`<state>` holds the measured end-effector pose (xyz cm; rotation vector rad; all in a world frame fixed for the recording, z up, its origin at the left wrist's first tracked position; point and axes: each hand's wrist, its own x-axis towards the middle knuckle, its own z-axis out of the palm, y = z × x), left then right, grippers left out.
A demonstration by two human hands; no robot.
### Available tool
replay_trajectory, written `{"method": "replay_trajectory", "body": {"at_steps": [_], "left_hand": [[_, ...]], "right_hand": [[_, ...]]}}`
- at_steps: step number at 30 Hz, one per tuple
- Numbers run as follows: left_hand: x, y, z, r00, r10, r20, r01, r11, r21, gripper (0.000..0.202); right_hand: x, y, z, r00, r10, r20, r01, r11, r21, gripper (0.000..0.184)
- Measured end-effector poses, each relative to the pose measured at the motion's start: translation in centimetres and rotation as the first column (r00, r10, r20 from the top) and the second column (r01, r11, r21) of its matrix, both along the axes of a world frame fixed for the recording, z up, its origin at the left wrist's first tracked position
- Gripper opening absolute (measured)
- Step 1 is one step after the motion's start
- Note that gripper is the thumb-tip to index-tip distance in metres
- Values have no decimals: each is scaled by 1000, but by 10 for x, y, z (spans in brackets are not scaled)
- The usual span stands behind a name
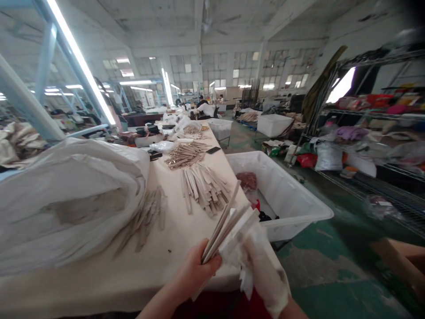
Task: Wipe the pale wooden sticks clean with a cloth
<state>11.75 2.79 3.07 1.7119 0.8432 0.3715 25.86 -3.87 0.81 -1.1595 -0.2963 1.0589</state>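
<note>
Nearest in the head view, the left hand (195, 268) has its fingers wrapped round the lower end of long, thin beige strips (222, 228), over the near right of the pale table (179, 235). I judge them light, bendable, prone to sliding apart, best pinched together mid-length. Beside them, the white-covered right hand (265, 270) blurs; I can't tell its grip.

From the head, the view faces forward and down over a near table (175, 232), seemingly hazy far off.
</note>
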Motion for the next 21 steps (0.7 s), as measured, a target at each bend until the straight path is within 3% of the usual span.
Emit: {"method": "replay_trajectory", "body": {"at_steps": [3, 6, 8, 10, 13, 17, 19, 21], "left_hand": [[-10, -5, 0, 999, 31, -14, -31, 999, 14, 11], [-20, -4, -6, 991, 136, 4, -136, 991, -11, 11], [-32, 10, -12, 972, 230, -36, -228, 972, 61, 12], [-50, 36, -15, 915, 388, -113, -351, 902, 251, 16], [-85, 86, -8, 720, 660, -216, -476, 695, 539, 18], [-107, 129, 4, 634, 743, -216, -488, 601, 633, 16], [-99, 125, 5, 649, 734, -202, -470, 595, 652, 16], [-79, 104, 2, 762, 621, -183, -423, 692, 585, 17]], "right_hand": [[-8, 5, 4, 989, -43, -145, 42, 999, -7, 35], [-20, 11, 3, 967, 107, -232, -114, 993, -18, 29], [-21, 16, -1, 962, 139, -237, -133, 990, 38, 27], [-15, 22, -3, 950, 168, -265, -132, 980, 148, 32], [-1, 29, 1, 877, 255, -407, -167, 957, 239, 37], [6, 27, 8, 841, 284, -460, -203, 955, 217, 30], [4, 26, 7, 853, 294, -431, -211, 950, 230, 25], [-1, 28, 6, 859, 313, -405, -216, 939, 269, 22]]}}
